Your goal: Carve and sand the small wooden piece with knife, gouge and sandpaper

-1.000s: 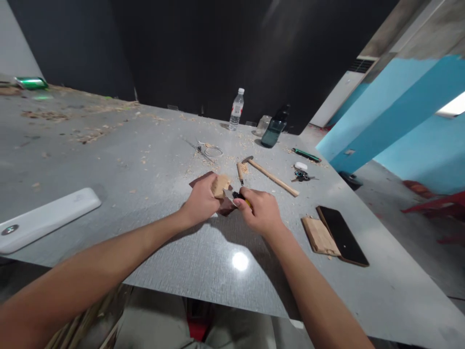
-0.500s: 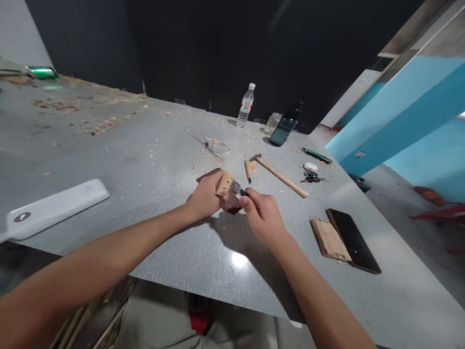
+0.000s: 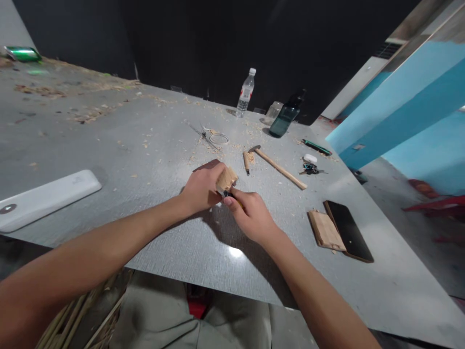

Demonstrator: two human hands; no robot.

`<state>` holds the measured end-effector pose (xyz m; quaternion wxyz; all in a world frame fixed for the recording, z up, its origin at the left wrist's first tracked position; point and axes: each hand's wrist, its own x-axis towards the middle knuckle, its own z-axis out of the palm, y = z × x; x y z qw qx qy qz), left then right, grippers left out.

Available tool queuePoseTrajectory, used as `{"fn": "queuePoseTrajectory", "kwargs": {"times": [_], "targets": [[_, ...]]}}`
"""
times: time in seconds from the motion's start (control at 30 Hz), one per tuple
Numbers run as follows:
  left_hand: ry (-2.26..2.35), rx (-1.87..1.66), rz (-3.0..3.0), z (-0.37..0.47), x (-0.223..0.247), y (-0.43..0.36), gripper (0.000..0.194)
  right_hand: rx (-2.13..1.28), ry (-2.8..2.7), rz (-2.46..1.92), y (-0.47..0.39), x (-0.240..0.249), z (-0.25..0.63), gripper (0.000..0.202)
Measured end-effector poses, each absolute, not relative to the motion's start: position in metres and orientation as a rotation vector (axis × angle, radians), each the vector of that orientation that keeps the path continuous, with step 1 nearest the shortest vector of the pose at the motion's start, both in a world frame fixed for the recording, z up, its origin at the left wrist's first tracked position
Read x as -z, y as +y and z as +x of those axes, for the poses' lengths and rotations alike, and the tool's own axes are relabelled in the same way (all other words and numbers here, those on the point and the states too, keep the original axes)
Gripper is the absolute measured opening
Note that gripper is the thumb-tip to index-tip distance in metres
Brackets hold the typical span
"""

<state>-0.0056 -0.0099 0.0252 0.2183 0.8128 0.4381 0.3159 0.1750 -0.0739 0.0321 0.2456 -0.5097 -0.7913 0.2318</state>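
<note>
My left hand (image 3: 204, 186) is wrapped round a small pale wooden block (image 3: 226, 179) near the middle of the grey table (image 3: 160, 165). Part of a dark reddish piece shows at the back of that hand. My right hand (image 3: 251, 212) is closed on a cutting tool (image 3: 228, 194) with a dark collar and a bit of yellowish handle showing. The tool's tip meets the lower side of the block, where my left fingers hide it. A short wooden-handled tool (image 3: 246, 163) and a hammer (image 3: 278, 167) lie beyond my hands.
Behind stand a water bottle (image 3: 245, 93) and a dark bottle (image 3: 286, 116). On the right lie a green-black cutter (image 3: 317, 147), keys (image 3: 310, 168), a carved wooden piece (image 3: 326, 230) and a black slab (image 3: 348, 231). A white device (image 3: 49, 196) lies left. Wood shavings are scattered about.
The block has been tilted in my left hand and shows a different face. The tool in my right hand has moved left, against the block. The whole view has shifted slightly.
</note>
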Motion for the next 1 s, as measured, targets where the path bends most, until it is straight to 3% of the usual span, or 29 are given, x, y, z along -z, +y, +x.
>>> {"fn": "queuePoseTrajectory", "kwargs": {"times": [0.33,0.57,0.8,1.0], "targets": [[1.256,-0.863,2.284,-0.008,-0.028,-0.011,0.032,-0.583,-2.162,-1.434,-0.074,-0.038,0.18,0.054],[1.04,-0.963,2.006,0.004,-0.029,-0.012,0.04,-0.226,-2.239,-1.524,-0.062,-0.038,0.203,0.056],[1.022,-0.876,1.823,0.009,-0.023,-0.005,0.033,-0.1,-2.24,-1.558,-0.057,-0.035,0.216,0.065],[0.862,-0.802,1.683,0.004,-0.023,0.003,0.03,-0.053,-2.226,-1.549,-0.055,-0.034,0.209,0.06]]}}
